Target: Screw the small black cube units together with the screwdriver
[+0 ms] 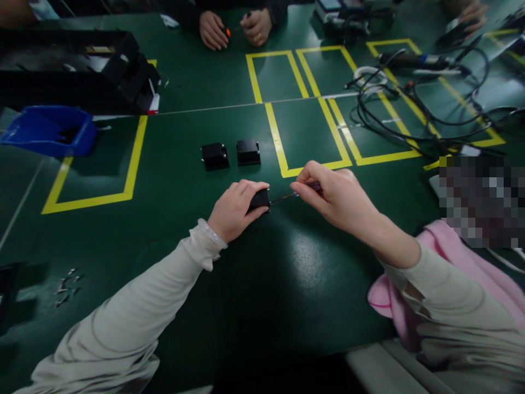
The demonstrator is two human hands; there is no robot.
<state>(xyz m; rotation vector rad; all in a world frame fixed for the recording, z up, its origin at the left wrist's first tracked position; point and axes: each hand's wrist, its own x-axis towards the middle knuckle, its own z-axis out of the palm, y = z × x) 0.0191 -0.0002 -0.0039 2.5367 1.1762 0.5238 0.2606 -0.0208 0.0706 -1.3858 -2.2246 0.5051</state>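
My left hand (pixel 235 210) is closed around a small black box (pixel 259 201), pressing it on the green table. In my right hand (pixel 334 194) is a screwdriver (pixel 285 197), gripped by its dark handle between thumb and fingers. Its thin shaft points left, and the tip meets the right end of the box, where small metal screws show. Just beyond my left hand, two similar black boxes (pixel 214 156) (pixel 248 152) stand side by side, a small gap between them.
Loose small metal screws (pixel 68 285) lie at the left. A blue bin (pixel 53 131) and a long black crate (pixel 69 71) stand at the back left. Tangled black cables (pixel 414 117) spread at the right, near a pink cloth (pixel 443 246). A co-worker's hands (pixel 235 28) are across the table.
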